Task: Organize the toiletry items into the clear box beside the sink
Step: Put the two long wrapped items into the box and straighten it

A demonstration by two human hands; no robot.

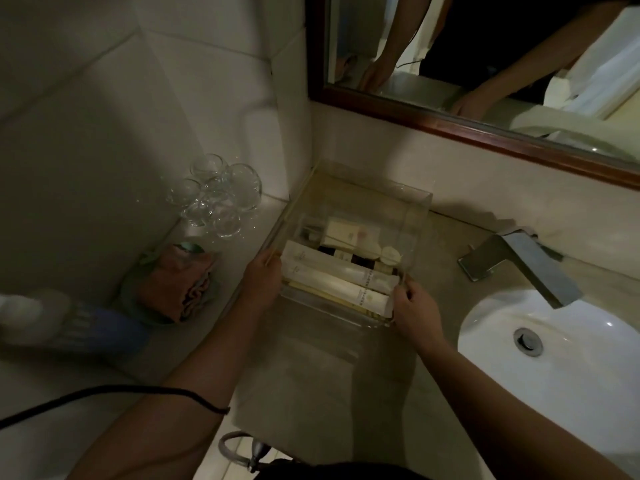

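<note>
A clear box [414, 216] stands on the counter in the corner, left of the sink [568, 344]. Inside lie long white sachets [332, 277] along the near side, small white packets [349, 233] further back, dark little bottles [341, 252] and round white caps [389, 259]. My left hand [261, 280] holds the box's left wall near the front corner, thumb over the rim. My right hand [414, 308] grips the front right corner, fingers curled at the rim.
Upturned glasses [216, 199] stand on a ledge to the left, with a folded pink cloth [176, 284] on a dish below them. A steel tap [519, 263] juts over the sink. A mirror [485, 64] hangs above. A black cable [114, 396] crosses my left forearm.
</note>
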